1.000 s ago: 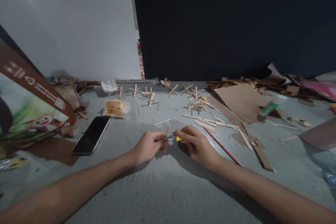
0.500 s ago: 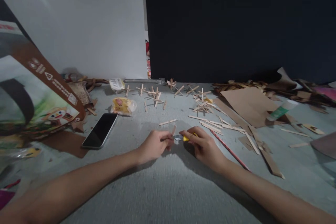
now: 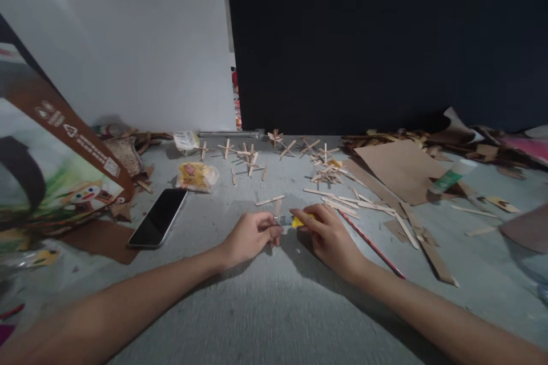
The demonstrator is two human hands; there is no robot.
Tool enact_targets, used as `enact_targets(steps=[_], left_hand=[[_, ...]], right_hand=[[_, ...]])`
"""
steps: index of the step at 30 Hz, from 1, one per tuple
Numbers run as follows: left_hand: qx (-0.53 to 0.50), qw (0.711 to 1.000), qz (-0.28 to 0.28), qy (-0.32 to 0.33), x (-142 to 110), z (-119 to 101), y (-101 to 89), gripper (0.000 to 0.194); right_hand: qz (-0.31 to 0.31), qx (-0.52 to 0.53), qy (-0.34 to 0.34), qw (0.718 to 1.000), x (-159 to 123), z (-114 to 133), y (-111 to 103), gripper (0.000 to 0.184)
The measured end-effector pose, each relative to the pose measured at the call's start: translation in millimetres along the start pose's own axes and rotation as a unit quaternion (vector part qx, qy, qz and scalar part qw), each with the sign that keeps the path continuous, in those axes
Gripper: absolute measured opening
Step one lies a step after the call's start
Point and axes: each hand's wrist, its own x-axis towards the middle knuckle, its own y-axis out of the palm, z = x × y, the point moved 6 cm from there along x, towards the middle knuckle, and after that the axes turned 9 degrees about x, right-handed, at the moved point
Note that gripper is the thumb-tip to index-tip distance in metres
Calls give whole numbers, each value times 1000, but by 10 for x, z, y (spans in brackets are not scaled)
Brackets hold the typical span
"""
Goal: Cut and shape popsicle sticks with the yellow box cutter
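Note:
My left hand (image 3: 253, 235) pinches a small wooden craft stick (image 3: 278, 206) that points up and away from the fingertips. In my right hand (image 3: 329, 234) is a yellow utility knife (image 3: 298, 220), gripped between thumb and fingers. Its metal blade reaches left to the stick, close to my left fingertips; whether it is cutting in cannot be made out. One loose craft stick (image 3: 269, 201) lies just beyond the hands. Several more flat sticks (image 3: 363, 203) are scattered to the right, beside a red pencil-like rod (image 3: 370, 244).
Small crossed-stick pieces (image 3: 252, 159) stand across the back. On the left are a phone (image 3: 158, 218), a yellow plastic packet (image 3: 197, 176) and a large printed bag (image 3: 64, 154). Brown cardboard (image 3: 398, 171), a glue stick (image 3: 452, 177) and wood scraps lie right. A dark panel (image 3: 385, 40) rises behind.
The knife blade now lies against the stick at my left fingertips, and the stick stands more upright. The whole view has shifted slightly; the things on the table stay put.

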Motion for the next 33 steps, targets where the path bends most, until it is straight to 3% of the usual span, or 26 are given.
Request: enact_targets(steps=[5, 15, 21, 26, 33], left_hand=[[21, 1000, 16, 3, -18, -18, 29, 40], [-36, 999, -19, -6, 18, 36, -30, 44], [-44, 998, -36, -24, 19, 70, -62, 56], [-52, 998, -41, -19, 8, 60, -60, 74], [-45, 998, -35, -28, -2, 65, -41, 74]], right_hand=[[-49, 12, 54, 997, 12, -113, -61, 42], [-28, 63, 63, 996, 37, -59, -106, 46], [21, 69, 11, 997, 42, -16, -35, 57], [41, 73, 22, 996, 42, -39, 0, 51], [40, 69, 22, 997, 51, -34, -5, 49]])
